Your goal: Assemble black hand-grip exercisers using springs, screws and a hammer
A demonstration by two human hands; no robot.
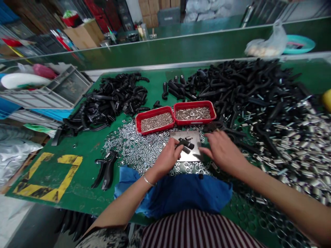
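Note:
My left hand (pixel 169 156) holds a small black plastic part (pixel 186 143) over a shiny metal plate (pixel 192 136) on the green table. My right hand (pixel 222 150) hovers beside it at the plate's right edge, fingers spread, palm down, nothing visibly held. Two red trays sit just behind the plate: the left red tray (pixel 138 119) holds small silvery pieces, the right red tray (pixel 212 109) holds small metal rings. Loose metal washers (pixel 129 143) are scattered to the left of the plate.
A big heap of black plastic handles (pixel 248 86) fills the right back; a smaller heap (pixel 111 100) lies at left. Metal sleeves (pixel 297 144) pile at the right. Two assembled black pieces (pixel 106 168) lie near yellow tape (pixel 51 179). A blue cloth (pixel 181 193) covers the near edge. Grey crates (pixel 51 89) stand left.

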